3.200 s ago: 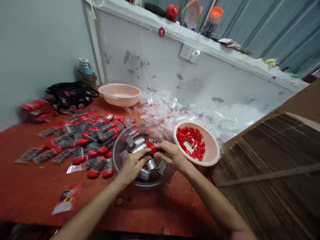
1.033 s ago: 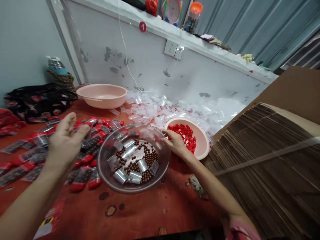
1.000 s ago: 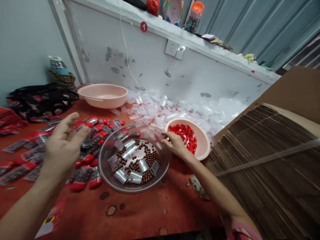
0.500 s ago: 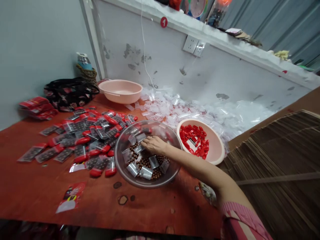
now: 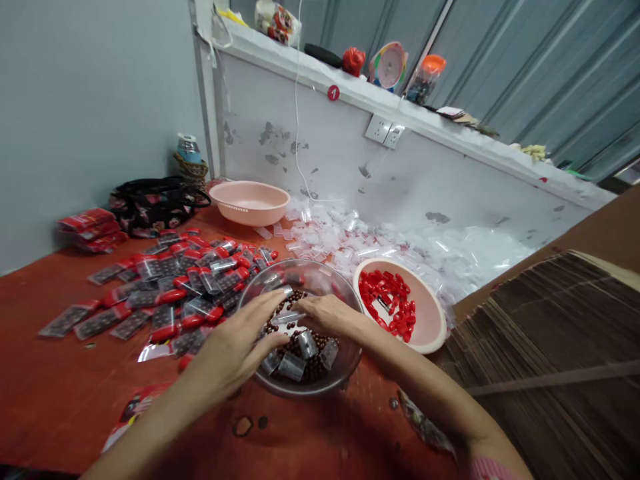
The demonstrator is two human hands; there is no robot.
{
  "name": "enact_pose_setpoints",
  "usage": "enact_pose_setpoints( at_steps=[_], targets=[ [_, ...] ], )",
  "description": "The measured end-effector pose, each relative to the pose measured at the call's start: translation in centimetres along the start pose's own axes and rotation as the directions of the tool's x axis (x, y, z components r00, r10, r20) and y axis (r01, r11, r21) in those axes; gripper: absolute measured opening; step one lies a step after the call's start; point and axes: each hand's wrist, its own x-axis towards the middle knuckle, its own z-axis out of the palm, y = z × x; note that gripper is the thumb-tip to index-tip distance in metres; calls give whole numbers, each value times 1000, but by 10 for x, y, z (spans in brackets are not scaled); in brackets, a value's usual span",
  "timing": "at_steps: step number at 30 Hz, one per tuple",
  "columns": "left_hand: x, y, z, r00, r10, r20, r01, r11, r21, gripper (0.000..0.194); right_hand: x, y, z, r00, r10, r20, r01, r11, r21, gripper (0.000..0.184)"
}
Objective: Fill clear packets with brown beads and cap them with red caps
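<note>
Far left on the red table point(image 5: 45, 380): a stack of red packets point(image 5: 93, 230) beside a dark floral bag point(image 5: 155, 207). Nearer, a loose heap of red-ended packets point(image 5: 165, 267) with dark contents. Farther back, an upright pink basin point(image 5: 250, 205). Left hand point(image 5: 245, 337) over the left side of a clear bowl point(image 5: 345, 363), thumb and fingers spread apart. Bowl stands mid-table; brown beads point(image 5: 299, 295) and clear sleeves point(image 5: 292, 367) lie inside. Right hand point(image 5: 325, 316) reaches in from the right, fingertips bent down by a sleeve; grip cannot be told. Hands close, apart. Just right, a pale basin point(image 5: 427, 310) of red pieces point(image 5: 370, 288). Far right, stacked cardboard point(image 5: 550, 353).
</note>
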Motion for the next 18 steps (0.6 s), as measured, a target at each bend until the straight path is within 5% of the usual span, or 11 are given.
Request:
enact_pose_setpoints(
  at_steps=[4,9,14,18],
  targets=[
    [14,-8,23,978,47,206,-65,995,79,36,-15,0,-13,997,-21,-68,31,989,147,22],
    [26,-22,20,979,24,200,-52,989,137,27,-32,33,-4,992,122,13,-123,989,87,23],
    [56,-40,1,986,-101,-129,130,963,238,29,-17,40,16,958,163,236,-100,960,-260,17],
    [66,-44,-6,935,-53,-351,156,949,274,48,8,33,29,965,147,219,-94,968,-233,28]
  ],
)
